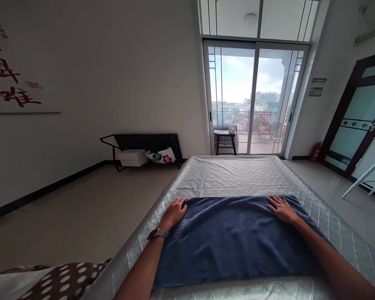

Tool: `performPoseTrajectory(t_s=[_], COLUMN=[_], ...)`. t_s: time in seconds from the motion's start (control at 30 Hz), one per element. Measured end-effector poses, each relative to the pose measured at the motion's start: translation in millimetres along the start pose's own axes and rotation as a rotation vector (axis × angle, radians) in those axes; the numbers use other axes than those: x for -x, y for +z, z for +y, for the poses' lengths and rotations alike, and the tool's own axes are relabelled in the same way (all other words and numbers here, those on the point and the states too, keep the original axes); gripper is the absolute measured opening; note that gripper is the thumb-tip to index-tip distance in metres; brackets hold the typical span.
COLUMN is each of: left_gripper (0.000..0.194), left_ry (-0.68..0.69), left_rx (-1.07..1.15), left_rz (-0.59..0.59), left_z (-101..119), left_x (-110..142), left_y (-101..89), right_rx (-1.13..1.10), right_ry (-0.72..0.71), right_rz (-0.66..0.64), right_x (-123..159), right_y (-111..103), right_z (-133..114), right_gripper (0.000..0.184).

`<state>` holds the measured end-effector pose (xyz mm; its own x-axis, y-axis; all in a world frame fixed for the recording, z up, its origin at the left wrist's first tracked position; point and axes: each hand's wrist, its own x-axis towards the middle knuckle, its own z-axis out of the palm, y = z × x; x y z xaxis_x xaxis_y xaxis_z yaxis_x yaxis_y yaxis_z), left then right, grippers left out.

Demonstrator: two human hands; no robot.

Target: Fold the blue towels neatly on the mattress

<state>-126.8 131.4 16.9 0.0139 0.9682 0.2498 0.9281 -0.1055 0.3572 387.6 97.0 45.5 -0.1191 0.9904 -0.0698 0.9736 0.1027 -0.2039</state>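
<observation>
1. I see brown fabric with white dots (71, 279) low down, left of the silver-grey quilted mattress (237, 175).
2. Beyond the mattress's left side, I have stacked white boxes (131, 158) by a black-framed piece of furniture (137, 141) at the wall.
3. My left hand (174, 212), a watch (158, 233) on its wrist, lies palm-down at the far left corner of the cloth, fingers slightly bent; I cannot tell whether they pinch the hem.
4. I have the dark blue, soft-looking rectangular cloth (234, 241) spread, lightly wrinkled, on the mattress's near part.
5. My right hand (282, 209) rests on the cloth near its far right corner, fingers spread wide, grasping nothing.
6. I make out a red fire extinguisher (315, 152) beyond the mattress's right side.
</observation>
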Motion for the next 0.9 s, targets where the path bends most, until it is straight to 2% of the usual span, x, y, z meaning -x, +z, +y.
performPoseTrajectory(t_s=[0.1,0.2,0.43,0.57,0.67,0.77,0.9], left_gripper=[0.038,0.029,0.027,0.022,0.018,0.031,0.044], left_ry=[0.004,0.014,-0.065,-0.100,-0.110,-0.089,-0.059], left_rx=[-0.003,0.027,0.314,0.359,0.314,0.161,-0.089], left_rz=[0.029,0.087,0.159,0.189,0.284,0.392,0.350], left_z=[-4,-7,-12,-13,-13,-14,-14], left_x=[-4,-7,-3,-7,-9,-8,-4], left_y=[-4.7,-7.8,-10.0,-8.7,-6.0,-3.5,-2.7], right_rx=[0.003,0.025,0.038,0.046,0.061,0.081,0.087], right_ry=[0.010,0.018,-0.022,-0.028,-0.015,-0.011,-0.016], right_rz=[-0.004,0.050,0.047,0.094,0.118,0.097,0.092], right_x=[0,0,3,5,6,6,4], right_y=[-4,-2,-3,-3,-1,0,2], right_z=[2,3,7,13,19,24,28], right_gripper=[0.059,0.055,0.057,0.056,0.057,0.059,0.061])
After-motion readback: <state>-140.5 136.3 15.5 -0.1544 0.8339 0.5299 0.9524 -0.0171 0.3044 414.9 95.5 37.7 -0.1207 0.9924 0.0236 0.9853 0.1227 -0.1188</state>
